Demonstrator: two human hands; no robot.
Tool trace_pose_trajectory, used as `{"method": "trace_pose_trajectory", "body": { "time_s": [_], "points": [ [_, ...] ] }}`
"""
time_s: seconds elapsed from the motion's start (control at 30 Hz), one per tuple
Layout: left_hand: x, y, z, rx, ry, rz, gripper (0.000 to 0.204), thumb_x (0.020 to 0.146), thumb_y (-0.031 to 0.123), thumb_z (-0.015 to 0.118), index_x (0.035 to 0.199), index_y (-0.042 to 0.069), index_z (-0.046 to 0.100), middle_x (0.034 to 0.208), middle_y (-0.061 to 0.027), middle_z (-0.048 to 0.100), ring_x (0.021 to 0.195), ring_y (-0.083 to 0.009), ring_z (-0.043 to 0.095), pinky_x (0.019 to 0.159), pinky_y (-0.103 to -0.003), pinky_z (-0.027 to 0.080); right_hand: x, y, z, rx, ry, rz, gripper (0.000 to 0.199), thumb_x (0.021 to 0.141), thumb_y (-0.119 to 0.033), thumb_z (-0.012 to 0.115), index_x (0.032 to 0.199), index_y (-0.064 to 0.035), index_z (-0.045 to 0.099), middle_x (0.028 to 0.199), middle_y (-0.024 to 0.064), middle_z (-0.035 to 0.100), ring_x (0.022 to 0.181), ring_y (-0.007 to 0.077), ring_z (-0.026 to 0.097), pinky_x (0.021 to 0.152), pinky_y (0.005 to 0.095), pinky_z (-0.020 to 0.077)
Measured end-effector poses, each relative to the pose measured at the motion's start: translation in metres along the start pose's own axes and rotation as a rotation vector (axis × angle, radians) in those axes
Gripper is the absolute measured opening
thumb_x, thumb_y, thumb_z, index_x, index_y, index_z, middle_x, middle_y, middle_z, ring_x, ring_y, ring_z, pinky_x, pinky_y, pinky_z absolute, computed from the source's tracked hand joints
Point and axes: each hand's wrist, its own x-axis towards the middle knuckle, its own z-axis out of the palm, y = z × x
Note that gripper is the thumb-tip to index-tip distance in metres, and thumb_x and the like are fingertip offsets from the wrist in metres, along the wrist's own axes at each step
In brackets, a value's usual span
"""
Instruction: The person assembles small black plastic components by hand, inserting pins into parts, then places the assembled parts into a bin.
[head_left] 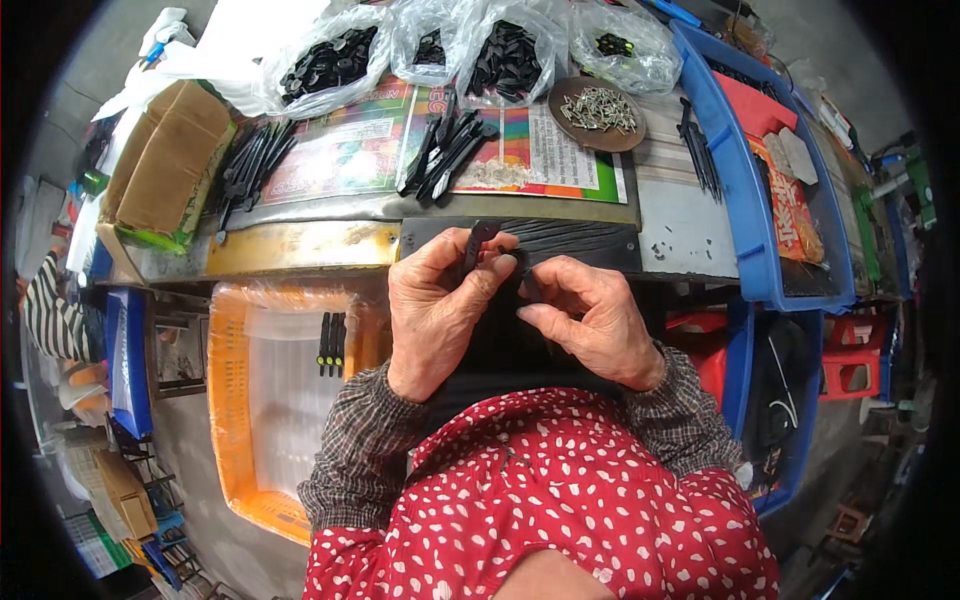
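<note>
Above the table's front edge, my left hand [435,310] pinches a long, flat black plastic piece [481,237] with a rounded upper end. Close beside it, my right hand [595,320] is closed, thumb and forefinger together on something small and dark, mostly hidden by the fingers. Dark clothing behind makes the lower part of the held piece hard to see. Just beyond my hands lies a bundle of long black strips [440,150]. A brown round dish [573,136] holds many small metal pins, apparently rivets [600,110].
Clear plastic bags of black parts [330,68] line the back. More black strips [255,165] lie beside a cardboard box [165,160]. A blue tray [745,200] stands right. Lower left, an orange basket [228,400] contains three black pieces with yellow-green dots [331,340].
</note>
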Motion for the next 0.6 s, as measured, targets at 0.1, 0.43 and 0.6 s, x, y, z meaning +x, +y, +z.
{"method": "trace_pose_trajectory", "body": {
  "time_s": [0.1,0.43,0.6],
  "points": [
    [-0.001,-0.001,0.000,-0.003,-0.010,0.002,0.017,0.085,-0.002,0.066,0.101,-0.002,0.066,0.091,0.0001,0.065,0.077,-0.0023,0.054,0.068,-0.017,0.046,0.000,0.004,0.000,-0.065,-0.009,-0.062,0.021,0.081,-0.003,0.068,0.098,0.0046,0.057,0.077,0.0047,0.057,0.066,0.0053,0.053,0.056,0.0221,0.0450],
    [-0.003,-0.005,-0.001,-0.024,0.000,-0.009,0.014,0.084,-0.003,0.066,0.098,-0.003,0.066,0.091,-0.0004,0.065,0.079,-0.0030,0.056,0.070,-0.018,0.048,-0.004,0.000,0.001,0.008,-0.065,0.074,0.018,0.083,-0.004,0.066,0.097,0.0040,0.058,0.076,0.0039,0.058,0.065,0.0051,0.054,0.056,0.0216,0.0448],
    [-0.005,-0.013,-0.006,0.081,-0.010,0.003,0.013,0.085,0.003,0.067,0.098,0.001,0.066,0.093,-0.0001,0.065,0.062,0.0013,0.046,0.050,-0.014,0.036,-0.006,0.004,0.002,0.036,-0.088,0.115,0.018,0.084,-0.004,0.066,0.098,0.0037,0.058,0.074,0.0033,0.059,0.065,0.0047,0.055,0.056,0.0212,0.0453]
  ]
}}
